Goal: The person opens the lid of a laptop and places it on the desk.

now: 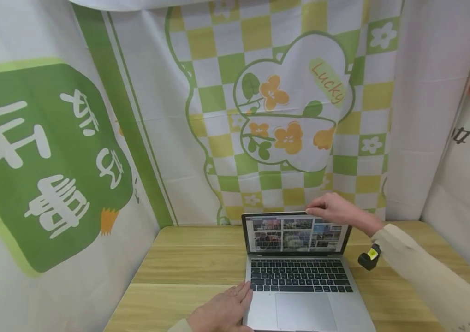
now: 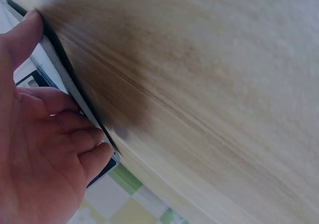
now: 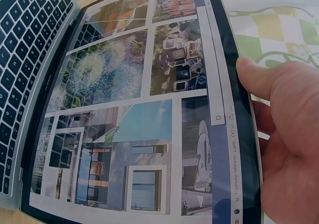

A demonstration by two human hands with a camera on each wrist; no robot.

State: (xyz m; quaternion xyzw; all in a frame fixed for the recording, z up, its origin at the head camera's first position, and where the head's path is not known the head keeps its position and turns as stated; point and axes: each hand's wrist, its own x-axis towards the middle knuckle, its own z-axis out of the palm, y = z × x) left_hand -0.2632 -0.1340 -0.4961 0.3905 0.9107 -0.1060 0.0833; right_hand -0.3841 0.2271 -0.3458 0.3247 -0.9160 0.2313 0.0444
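Observation:
A silver laptop (image 1: 305, 318) stands unfolded on the wooden table, its lit screen (image 1: 294, 234) full of picture thumbnails. My right hand (image 1: 334, 210) pinches the top edge of the lid, right of its middle. In the right wrist view the thumb (image 3: 254, 74) lies at the front bezel, with the other fingers behind the lid, partly hidden. At the left side of the base rests my left hand (image 1: 224, 308), fingers together by the keyboard (image 1: 301, 275). In the left wrist view its thumb (image 2: 31, 27) and fingertips touch the base's side edge.
The wooden table (image 1: 185, 258) extends on both sides of the laptop. Behind it hangs a green and yellow checkered cloth (image 1: 218, 92), and a printed white cloth (image 1: 143, 92) closes off the left. A small black device (image 1: 369, 258) sits at the right wrist.

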